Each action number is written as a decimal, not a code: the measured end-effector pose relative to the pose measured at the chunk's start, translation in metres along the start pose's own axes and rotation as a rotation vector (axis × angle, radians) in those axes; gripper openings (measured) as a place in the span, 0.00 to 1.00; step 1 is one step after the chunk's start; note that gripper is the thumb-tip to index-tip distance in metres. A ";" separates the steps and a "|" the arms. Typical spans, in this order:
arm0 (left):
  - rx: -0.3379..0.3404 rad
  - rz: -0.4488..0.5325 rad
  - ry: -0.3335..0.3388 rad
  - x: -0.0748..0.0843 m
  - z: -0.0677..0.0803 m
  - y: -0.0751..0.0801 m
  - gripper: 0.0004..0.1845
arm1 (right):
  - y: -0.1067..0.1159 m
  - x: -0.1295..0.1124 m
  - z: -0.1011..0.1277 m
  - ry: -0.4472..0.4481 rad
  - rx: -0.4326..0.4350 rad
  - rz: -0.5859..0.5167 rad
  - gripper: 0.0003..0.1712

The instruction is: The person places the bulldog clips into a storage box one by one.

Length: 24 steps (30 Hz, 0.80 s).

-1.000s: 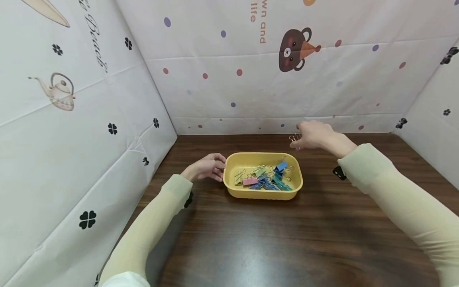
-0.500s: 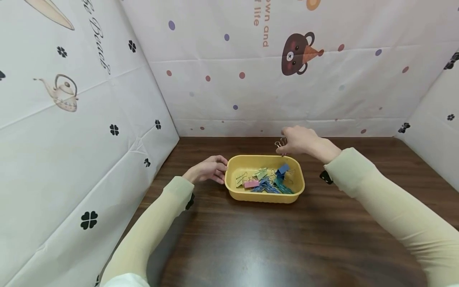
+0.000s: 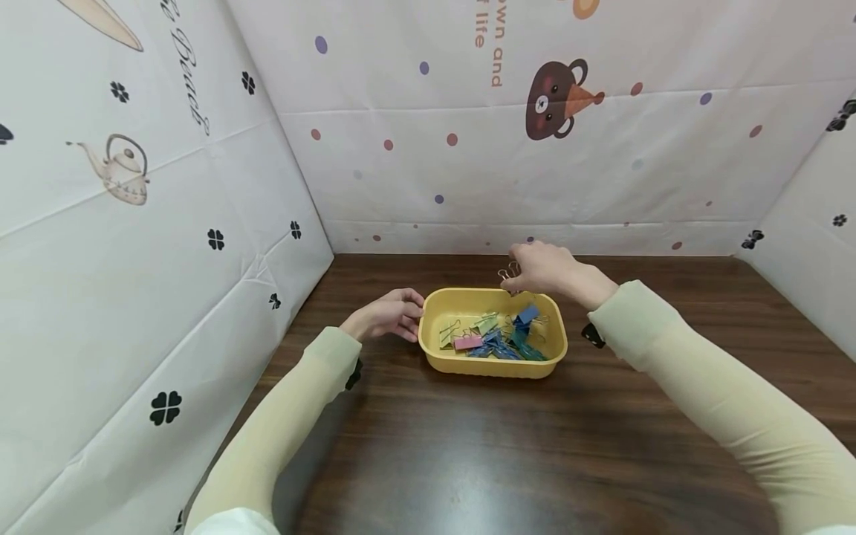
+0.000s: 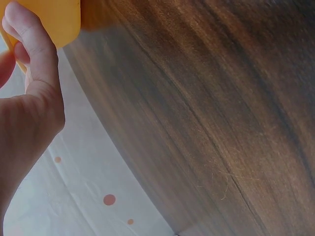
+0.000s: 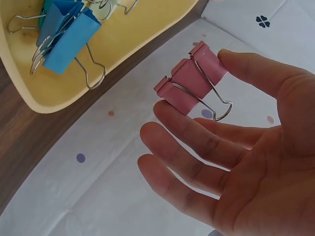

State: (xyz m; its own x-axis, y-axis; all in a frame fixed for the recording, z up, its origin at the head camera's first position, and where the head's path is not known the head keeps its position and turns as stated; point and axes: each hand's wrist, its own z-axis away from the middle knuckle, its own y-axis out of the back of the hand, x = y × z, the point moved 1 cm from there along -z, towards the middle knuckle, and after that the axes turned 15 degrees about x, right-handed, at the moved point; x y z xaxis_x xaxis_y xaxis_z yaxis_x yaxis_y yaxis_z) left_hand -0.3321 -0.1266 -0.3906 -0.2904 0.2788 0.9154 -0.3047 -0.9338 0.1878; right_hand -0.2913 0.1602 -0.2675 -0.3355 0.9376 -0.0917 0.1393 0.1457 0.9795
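Observation:
A yellow plastic bin [image 3: 491, 367] stands on the table with several binder clips inside. My left hand [image 3: 389, 315] holds its left end; in the left wrist view the thumb and fingers pinch the bin's rim [image 4: 11, 45]. Over the far right part of the bin, my right hand [image 3: 551, 269] pinches a pink binder clip [image 5: 184, 79] between thumb and forefinger, its wire handles out to the side. Its other fingers are loosely spread. In the bin lie another pink clip [image 3: 468, 342], pale green clips [image 3: 487, 322], dark blue clips and a blue clip [image 5: 73, 43].
The brown wood-grain table [image 3: 468, 446] stretches in front of the bin. Printed white sheeting [image 3: 401, 178] walls off the back, left and right sides, close behind the bin.
My right hand has moved left with the pink binder clip, from right of the bin to over its far edge. My left hand keeps its hold on the bin.

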 end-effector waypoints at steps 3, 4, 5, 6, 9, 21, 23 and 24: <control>-0.004 -0.005 -0.001 0.000 0.000 0.000 0.13 | -0.003 -0.001 -0.001 -0.002 -0.005 -0.019 0.37; -0.004 -0.006 -0.002 0.001 0.000 0.001 0.14 | -0.003 -0.002 -0.001 -0.002 0.000 -0.028 0.37; -0.004 -0.006 -0.003 0.001 0.001 0.001 0.14 | -0.003 -0.002 -0.001 0.002 0.008 -0.039 0.37; -0.004 -0.008 -0.004 0.001 0.001 0.001 0.15 | -0.003 -0.002 0.000 0.006 0.021 -0.052 0.37; -0.002 -0.013 -0.004 0.001 0.002 0.002 0.15 | -0.001 -0.003 0.003 0.040 0.069 -0.095 0.34; 0.042 -0.182 -0.070 0.013 0.002 0.000 0.16 | 0.018 -0.001 0.016 0.269 0.419 -0.208 0.36; 0.078 -0.272 -0.129 0.021 0.004 0.000 0.17 | 0.022 0.003 0.015 0.318 0.499 -0.171 0.36; 0.106 -0.320 -0.171 0.027 0.005 0.001 0.18 | 0.025 0.005 0.014 0.339 0.537 -0.149 0.36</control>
State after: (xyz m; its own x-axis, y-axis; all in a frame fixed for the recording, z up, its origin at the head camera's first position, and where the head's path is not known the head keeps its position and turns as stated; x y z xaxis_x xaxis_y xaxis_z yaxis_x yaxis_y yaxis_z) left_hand -0.3354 -0.1212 -0.3640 -0.0377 0.5274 0.8488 -0.2570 -0.8259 0.5018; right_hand -0.2767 0.1731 -0.2461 -0.6503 0.7562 -0.0721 0.4855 0.4867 0.7262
